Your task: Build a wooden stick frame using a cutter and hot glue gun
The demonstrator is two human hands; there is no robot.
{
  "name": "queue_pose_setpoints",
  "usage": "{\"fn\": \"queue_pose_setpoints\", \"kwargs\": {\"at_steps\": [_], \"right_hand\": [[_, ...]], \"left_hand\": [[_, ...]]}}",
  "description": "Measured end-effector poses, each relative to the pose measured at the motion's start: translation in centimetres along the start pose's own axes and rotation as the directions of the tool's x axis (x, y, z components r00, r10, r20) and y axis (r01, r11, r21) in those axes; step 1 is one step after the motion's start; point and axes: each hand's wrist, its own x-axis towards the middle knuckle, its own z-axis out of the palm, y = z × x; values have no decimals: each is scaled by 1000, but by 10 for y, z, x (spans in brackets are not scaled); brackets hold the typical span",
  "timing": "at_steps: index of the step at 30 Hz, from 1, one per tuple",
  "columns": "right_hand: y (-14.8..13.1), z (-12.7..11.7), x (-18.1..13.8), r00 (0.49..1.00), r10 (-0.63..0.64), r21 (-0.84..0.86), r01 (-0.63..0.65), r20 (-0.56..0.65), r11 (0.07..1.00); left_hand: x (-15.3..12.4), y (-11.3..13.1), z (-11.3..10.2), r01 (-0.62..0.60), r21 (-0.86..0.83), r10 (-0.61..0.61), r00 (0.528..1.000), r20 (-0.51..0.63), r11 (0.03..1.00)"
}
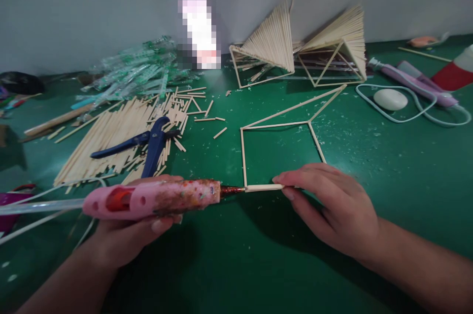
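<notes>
My left hand (129, 235) is wrapped round a pink hot glue gun (155, 199) that points right. Its dark nozzle (232, 190) touches the end of a pale wooden stick (263, 187) lying on the green mat. My right hand (328, 205) pinches the other end of that stick with fingertips pressed together. The stick lies along the near side of a thin stick frame (281, 125), a square with a triangle on its far side, flat on the mat.
A pile of wooden sticks (114, 131) with blue cutters (148, 144) on top lies at the left. Two finished stick fans (273, 43) (342, 40) lean on the wall. At the right are a white oval object (390, 99), a cable and a purple tool (417, 82).
</notes>
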Motion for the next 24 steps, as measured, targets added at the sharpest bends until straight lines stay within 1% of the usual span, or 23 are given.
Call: {"fn": "queue_pose_setpoints", "kwargs": {"at_steps": [5, 11, 14, 17, 19, 22, 24], "right_hand": [[0, 0, 0, 1000, 3, -5, -3, -1, 1000], [-1, 0, 1, 1000, 8, -12, -8, -7, 1000], [-1, -1, 1, 1000, 8, -6, -8, -6, 1000], [-1, -1, 1, 1000, 12, -7, -12, -3, 1000], [-1, -2, 1, 1000, 10, -8, -10, -4, 1000], [0, -2, 1, 1000, 4, -11, -4, -12, 1000], [0, -1, 1, 1000, 6, -13, -6, -11, 1000]], "left_hand": [[-2, -3, -1, 32, 31, -32, 999, -22, 999], [-2, 1, 0, 50, 70, -43, 995, -87, 996], [-1, 5, 2, 75, 24, -73, 995, -65, 997], [-1, 7, 4, 70, -9, -70, 994, -79, 998], [-1, 8, 3, 63, -27, -65, 996, -68, 998], [1, 8, 3, 61, -33, -62, 998, -29, 998], [1, 8, 3, 61, -24, -62, 997, -41, 998]]}}
